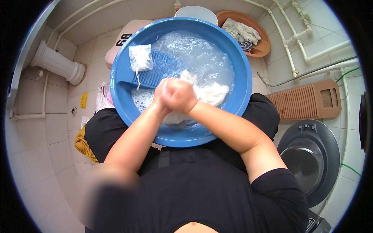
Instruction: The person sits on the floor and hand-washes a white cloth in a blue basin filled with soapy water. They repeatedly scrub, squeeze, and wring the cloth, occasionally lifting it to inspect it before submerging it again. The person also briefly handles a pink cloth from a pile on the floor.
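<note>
A large round blue basin (244, 89) stands between my knees, with cloudy, foamy water (194, 46) in it. My left hand (162, 95) and my right hand (180, 94) press together over the near middle of the basin, both closed. White wet cloth (213, 93) shows above, below and to the right of them, and they appear to grip part of it; the fingers are partly hidden and blurred. Left of the water is the basin's built-in ribbed washboard (161, 64). A small white mesh pouch (140, 57) with a drawstring lies on its upper end.
Behind the basin are a white round tub (196, 13) and a brown tub (265, 40) holding clothes. A brown washboard (303, 100) and a dark machine lid (311, 163) are at right. A yellow piece (84, 100) and a white pedestal (58, 62) stand left.
</note>
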A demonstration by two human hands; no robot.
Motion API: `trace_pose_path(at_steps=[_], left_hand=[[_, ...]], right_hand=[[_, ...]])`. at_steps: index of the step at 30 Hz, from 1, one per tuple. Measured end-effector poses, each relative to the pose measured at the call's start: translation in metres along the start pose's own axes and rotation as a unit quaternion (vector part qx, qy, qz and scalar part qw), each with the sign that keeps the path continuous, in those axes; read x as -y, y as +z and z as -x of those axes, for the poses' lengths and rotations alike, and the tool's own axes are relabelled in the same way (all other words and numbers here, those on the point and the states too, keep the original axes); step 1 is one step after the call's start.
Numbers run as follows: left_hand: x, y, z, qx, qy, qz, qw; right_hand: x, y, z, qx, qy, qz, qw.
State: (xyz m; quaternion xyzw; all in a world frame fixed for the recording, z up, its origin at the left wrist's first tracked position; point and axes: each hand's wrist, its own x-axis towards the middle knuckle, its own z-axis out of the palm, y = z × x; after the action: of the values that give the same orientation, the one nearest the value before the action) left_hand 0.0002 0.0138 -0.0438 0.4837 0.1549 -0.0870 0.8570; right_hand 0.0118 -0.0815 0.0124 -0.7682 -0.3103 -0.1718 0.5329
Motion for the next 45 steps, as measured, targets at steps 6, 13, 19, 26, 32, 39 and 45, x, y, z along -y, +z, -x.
trace_pose_path(at_steps=[6,13,19,26,32,39,45], left_hand=[[-0.022,0.017,0.007,-0.076,-0.152,0.175,0.970],[-0.021,0.011,-0.007,-0.102,0.001,0.101,0.990],[-0.018,0.004,-0.011,-0.157,0.047,0.102,0.981],[-0.026,-0.001,-0.009,0.056,-0.029,0.275,0.959],[-0.017,-0.024,-0.016,0.156,-0.177,0.309,0.921],[-0.028,0.034,0.014,-0.071,-0.161,0.135,0.975],[0.015,-0.022,-0.013,0.160,-0.016,0.192,0.968]], right_hand=[[-0.038,-0.006,-0.010,0.007,0.113,0.087,0.990],[-0.109,-0.061,-0.018,0.158,0.427,0.240,0.857],[-0.143,-0.061,-0.004,0.239,0.451,0.196,0.838],[-0.034,0.004,-0.011,0.070,0.092,-0.104,0.988],[0.027,0.002,0.002,0.118,-0.135,-0.018,0.984],[-0.037,-0.008,-0.013,0.002,0.178,0.083,0.981],[-0.006,0.005,0.012,0.133,-0.083,0.027,0.987]])
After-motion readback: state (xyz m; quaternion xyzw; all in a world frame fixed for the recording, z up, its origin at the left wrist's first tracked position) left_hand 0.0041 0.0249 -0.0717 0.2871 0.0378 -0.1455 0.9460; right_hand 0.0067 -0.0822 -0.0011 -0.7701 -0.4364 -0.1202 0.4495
